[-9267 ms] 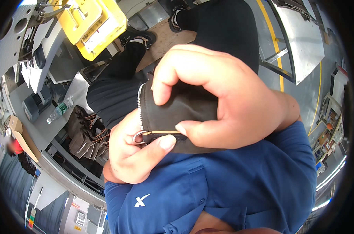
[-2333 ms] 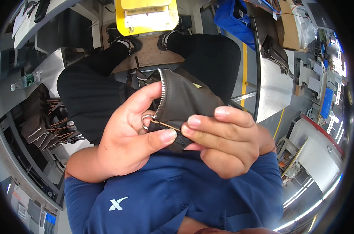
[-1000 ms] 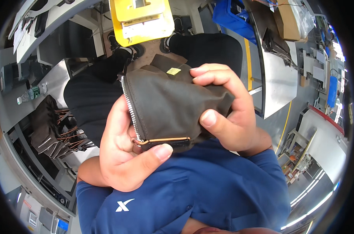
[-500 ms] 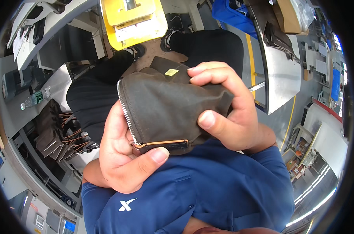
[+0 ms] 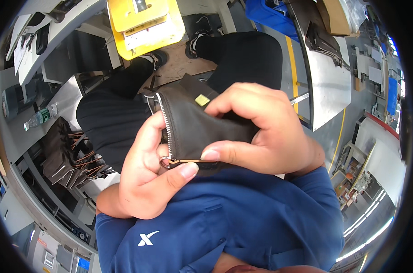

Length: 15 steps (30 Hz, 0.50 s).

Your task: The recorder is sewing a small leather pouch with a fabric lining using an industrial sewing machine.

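Note:
A dark brown zippered pouch (image 5: 195, 125) is held between both hands above my lap. Its silver zipper teeth run down the left edge, and a tan-edged leather strip lies along the near side by a small metal ring. My left hand (image 5: 147, 168) grips the zipper end, with the thumb on the strip's corner and the fingers behind the zipper. My right hand (image 5: 265, 129) is closed on the other end, the thumb pressing the near edge and the fingers bent over the far side. A small yellow-green tag shows near the right fingertips. The pouch's underside is hidden.
A pile of dark brown pieces with tan straps (image 5: 63, 157) lies at left, near a clear plastic bottle (image 5: 40, 116). Beyond my knees stands a yellow bin (image 5: 172, 34). To the right is a metal-topped table (image 5: 327, 98) bearing dark pieces and a cardboard box; a blue crate (image 5: 268, 18) sits beside it.
My right hand has moved left along the pouch, its thumb now near the leather strip. The pouch is more bunched up, and its zipper edge has shifted right.

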Tool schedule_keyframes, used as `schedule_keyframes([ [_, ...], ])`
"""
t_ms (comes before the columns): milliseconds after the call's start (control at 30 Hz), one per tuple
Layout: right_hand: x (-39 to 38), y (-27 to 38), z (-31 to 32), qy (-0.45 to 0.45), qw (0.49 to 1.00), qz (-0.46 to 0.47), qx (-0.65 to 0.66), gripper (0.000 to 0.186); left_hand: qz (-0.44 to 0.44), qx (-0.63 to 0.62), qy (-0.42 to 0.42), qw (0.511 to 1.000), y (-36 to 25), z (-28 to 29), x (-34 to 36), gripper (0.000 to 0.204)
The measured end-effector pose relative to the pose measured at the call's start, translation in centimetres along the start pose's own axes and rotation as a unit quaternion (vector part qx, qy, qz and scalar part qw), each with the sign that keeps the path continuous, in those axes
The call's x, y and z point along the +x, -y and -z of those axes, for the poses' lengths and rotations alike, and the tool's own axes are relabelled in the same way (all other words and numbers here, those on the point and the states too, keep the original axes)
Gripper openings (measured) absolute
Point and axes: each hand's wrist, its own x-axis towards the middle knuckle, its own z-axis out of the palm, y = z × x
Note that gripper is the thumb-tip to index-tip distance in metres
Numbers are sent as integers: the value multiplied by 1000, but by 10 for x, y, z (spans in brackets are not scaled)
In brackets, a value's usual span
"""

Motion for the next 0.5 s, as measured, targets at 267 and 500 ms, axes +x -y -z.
schedule_keyframes([
  [267,-4,-4,-13,-6,988,-53,144,32,-9,14,-9,1000,5,-2,4,72],
  [500,0,-2,-19,-14,992,-59,109,31,-22,18,-11,1000,6,0,8,72],
])
